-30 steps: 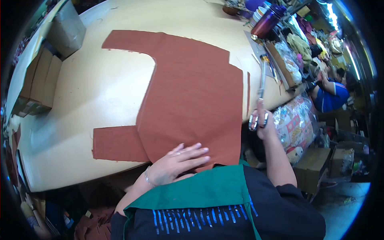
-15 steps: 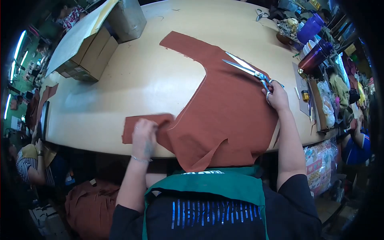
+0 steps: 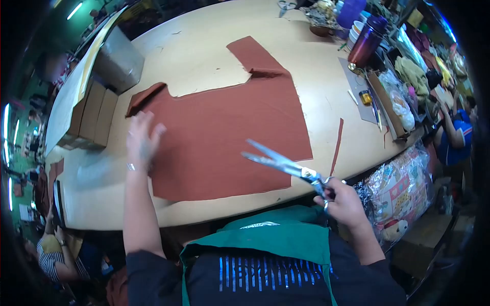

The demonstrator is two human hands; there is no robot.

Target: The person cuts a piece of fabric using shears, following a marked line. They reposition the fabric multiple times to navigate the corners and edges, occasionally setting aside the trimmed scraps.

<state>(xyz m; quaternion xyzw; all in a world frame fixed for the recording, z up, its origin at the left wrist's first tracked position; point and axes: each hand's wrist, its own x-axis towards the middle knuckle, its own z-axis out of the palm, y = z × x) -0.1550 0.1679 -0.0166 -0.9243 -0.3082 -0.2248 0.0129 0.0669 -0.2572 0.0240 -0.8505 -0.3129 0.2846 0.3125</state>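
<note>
Over on the left, our left hand (image 3: pixel 143 140) is fingers spread at the left edge of the rust-brown fabric (image 3: pixel 229 127), which lies flat on the table (image 3: pixel 204 61). Our right hand (image 3: pixel 344 203) clasps the scissors (image 3: pixel 283 164), blades parted over the fabric's near edge.

Table (image 3: pixel 204 66) evenly lit from overhead, fisheye bending and dark vignette at edges, left hand (image 3: pixel 143 140) motion-blurred

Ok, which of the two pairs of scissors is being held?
The scissors in the right hand, blades apart; the other pair lies untouched at the far end of the table.
</note>
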